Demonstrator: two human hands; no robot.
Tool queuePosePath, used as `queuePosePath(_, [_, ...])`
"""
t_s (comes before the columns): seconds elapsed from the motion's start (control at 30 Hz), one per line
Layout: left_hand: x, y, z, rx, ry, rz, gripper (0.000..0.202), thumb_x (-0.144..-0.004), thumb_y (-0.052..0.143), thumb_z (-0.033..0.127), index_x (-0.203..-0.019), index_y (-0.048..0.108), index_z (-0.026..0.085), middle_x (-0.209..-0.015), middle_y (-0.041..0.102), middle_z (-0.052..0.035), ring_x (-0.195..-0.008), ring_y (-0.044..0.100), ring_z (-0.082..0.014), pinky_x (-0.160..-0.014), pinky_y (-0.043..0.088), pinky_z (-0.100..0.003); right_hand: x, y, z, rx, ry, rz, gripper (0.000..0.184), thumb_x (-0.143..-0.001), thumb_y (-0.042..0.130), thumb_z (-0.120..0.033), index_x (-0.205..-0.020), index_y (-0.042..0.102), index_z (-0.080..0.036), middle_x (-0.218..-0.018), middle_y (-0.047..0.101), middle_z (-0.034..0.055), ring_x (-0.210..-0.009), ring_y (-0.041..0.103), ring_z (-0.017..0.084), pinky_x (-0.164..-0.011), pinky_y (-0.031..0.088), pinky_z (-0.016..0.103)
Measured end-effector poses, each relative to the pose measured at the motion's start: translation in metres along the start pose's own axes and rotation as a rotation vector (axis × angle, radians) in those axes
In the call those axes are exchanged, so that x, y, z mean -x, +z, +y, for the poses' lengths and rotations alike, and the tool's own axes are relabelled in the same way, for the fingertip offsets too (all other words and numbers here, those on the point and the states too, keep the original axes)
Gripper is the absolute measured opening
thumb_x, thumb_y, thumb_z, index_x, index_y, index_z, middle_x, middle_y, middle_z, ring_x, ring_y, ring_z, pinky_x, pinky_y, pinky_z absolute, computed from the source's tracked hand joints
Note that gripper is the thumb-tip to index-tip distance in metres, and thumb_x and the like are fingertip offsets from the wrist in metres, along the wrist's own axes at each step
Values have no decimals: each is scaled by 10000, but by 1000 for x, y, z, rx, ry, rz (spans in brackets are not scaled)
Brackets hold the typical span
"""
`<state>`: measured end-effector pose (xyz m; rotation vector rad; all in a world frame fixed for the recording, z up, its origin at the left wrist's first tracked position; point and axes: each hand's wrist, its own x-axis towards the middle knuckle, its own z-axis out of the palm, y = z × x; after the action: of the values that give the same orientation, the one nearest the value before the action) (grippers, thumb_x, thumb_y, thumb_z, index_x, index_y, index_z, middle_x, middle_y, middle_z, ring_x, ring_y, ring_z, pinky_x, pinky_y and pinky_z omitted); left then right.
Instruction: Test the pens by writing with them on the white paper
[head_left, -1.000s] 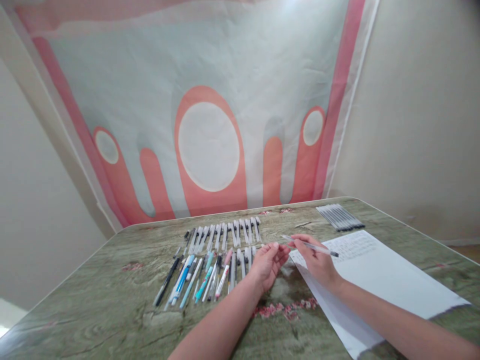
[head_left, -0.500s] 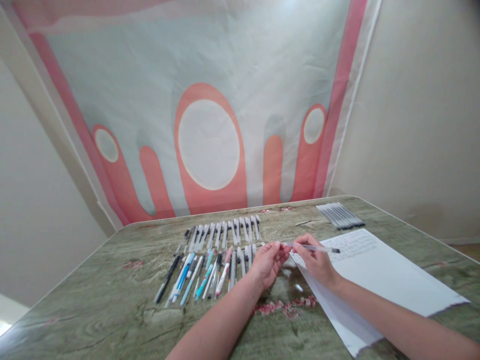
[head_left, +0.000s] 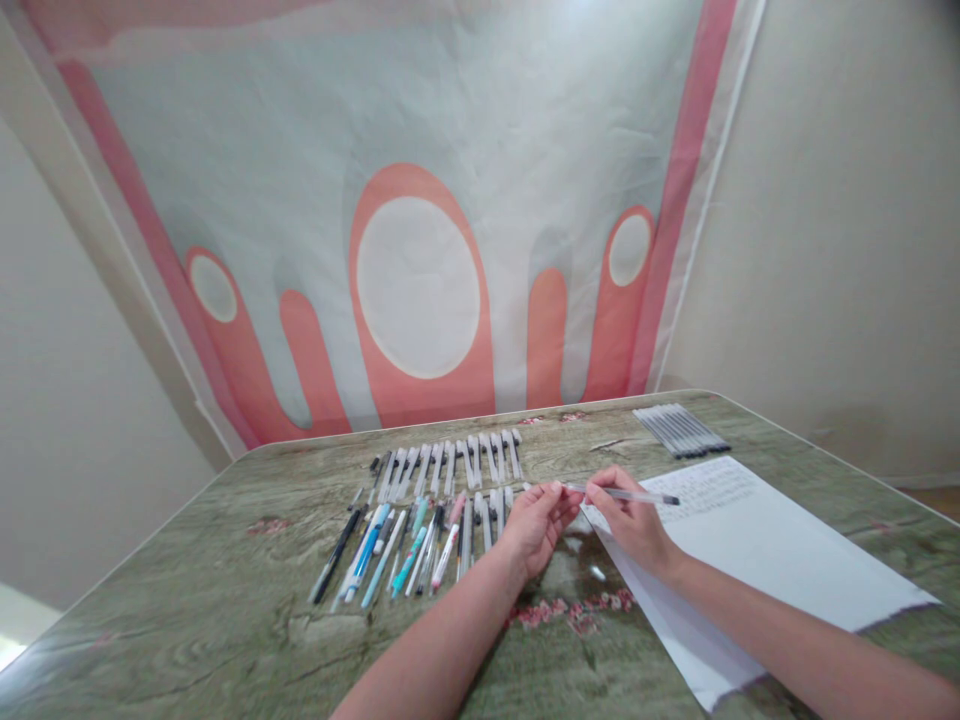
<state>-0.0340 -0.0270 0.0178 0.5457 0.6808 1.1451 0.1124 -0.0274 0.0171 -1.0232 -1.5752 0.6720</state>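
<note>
A slim pen (head_left: pixel 637 495) with a clear barrel and a black end lies almost level in the air over the table. My right hand (head_left: pixel 626 515) grips it around the barrel, with the black end sticking out to the right. At the other end of the pen, my left hand (head_left: pixel 536 520) pinches with thumb and finger; the tip itself is partly hidden there. Beneath my right hand and forearm is a white sheet of paper (head_left: pixel 780 550) with handwriting along its upper part. Several mixed pens (head_left: pixel 409 560) lie side by side just left of my left hand.
Behind the mixed pens runs a row of whitish pen caps or barrels (head_left: pixel 450 470). A flat group of clear pens with dark ends (head_left: pixel 679 430) rests at the back right. The wood-patterned table (head_left: pixel 202 600) stands against a wall with a pink and grey hanging (head_left: pixel 517 200).
</note>
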Motion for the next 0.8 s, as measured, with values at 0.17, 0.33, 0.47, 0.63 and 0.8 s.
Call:
queuePosePath(0.17, [1,1,1,-7,1,2,130,-730,622,224,-727,564,108,-728,651,-77,-684,612,-109,-743,466,-232,0,0,0,1,1,1,170,-792,490,-350,-751,501,-185,-667,570,22,-638,546,153,-491,410,237])
queuePosePath(0.33, [2,1,1,-5,5,4,140,-713,638,227,-721,561,110,-710,650,-70,-686,613,-113,-743,470,-238,1,0,-2,3,0,-2,166,-791,487,-345,-747,495,-185,-668,565,21,-638,544,149,-479,406,228])
queuePosePath(0.47, [1,0,0,-18,13,-11,146,-710,642,229,-715,550,115,-720,653,-69,-692,616,-114,-736,469,-235,1,1,-3,11,2,-10,167,-796,479,-349,-746,488,-190,-662,558,12,-621,539,143,-481,405,227])
queuePosePath(0.63, [0,0,0,-47,29,-15,168,-691,660,236,-699,537,123,-706,649,-59,-701,623,-125,-745,464,-247,1,1,-1,47,-29,-4,166,-793,480,-353,-741,491,-196,-637,553,7,-597,525,140,-481,399,228])
queuePosePath(0.8, [2,0,1,-74,27,-19,217,-648,695,265,-693,533,128,-705,649,-50,-700,625,-127,-750,460,-253,1,1,-1,89,-52,16,185,-786,488,-363,-727,500,-188,-620,527,-3,-522,460,117,-482,379,232])
